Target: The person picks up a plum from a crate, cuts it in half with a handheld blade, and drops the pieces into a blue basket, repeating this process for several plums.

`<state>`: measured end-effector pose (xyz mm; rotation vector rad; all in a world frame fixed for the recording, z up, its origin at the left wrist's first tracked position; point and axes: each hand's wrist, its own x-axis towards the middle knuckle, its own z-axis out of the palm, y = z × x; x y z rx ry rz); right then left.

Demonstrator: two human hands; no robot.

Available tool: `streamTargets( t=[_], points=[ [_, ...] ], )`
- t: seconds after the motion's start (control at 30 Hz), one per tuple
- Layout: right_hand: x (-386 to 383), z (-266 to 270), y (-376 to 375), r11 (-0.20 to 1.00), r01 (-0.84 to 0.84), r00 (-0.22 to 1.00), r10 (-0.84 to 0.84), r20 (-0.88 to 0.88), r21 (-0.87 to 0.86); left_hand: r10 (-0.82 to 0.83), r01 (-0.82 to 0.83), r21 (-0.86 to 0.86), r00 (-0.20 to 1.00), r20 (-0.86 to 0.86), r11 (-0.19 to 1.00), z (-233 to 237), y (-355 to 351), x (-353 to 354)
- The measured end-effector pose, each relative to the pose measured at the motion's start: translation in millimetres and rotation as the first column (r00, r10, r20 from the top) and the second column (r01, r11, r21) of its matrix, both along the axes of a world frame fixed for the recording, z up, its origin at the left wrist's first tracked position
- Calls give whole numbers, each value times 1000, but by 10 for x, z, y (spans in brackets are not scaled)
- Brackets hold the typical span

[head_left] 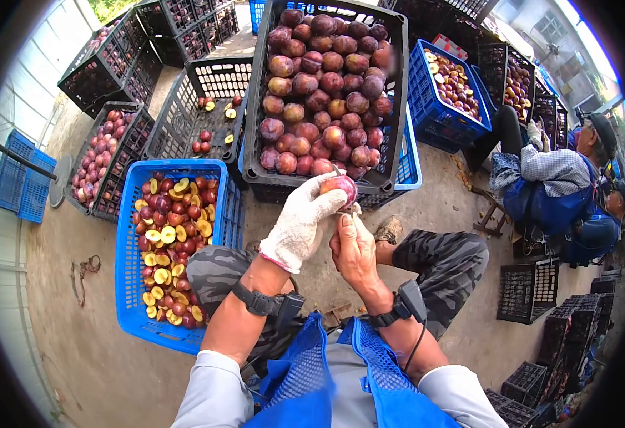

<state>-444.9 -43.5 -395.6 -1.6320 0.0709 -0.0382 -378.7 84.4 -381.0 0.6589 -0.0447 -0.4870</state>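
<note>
A: Concrete floor [441, 203], black crate [254, 107] far, blue crate [122, 257] left. Centre: plum [339, 189], gloved left hand [305, 222] wrapped round it.
B: And right hand [355, 251]?
A: Thumb under plum; grip, can't tell. Likely light, soft, slick: hold the flanks, gently.

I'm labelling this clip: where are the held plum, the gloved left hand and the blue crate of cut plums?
plum [341, 188], head view, its red skin.
left hand [304, 222], head view, back of the glove.
blue crate [124, 250], head view, its left wall.
</note>
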Motion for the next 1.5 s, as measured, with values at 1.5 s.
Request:
streamTargets(
  t=[1.5],
  points=[
    [372,317,-131,946,311,949,-314,26,92,143,-711,488,628,765,507,101,-386,-70]
  ],
)
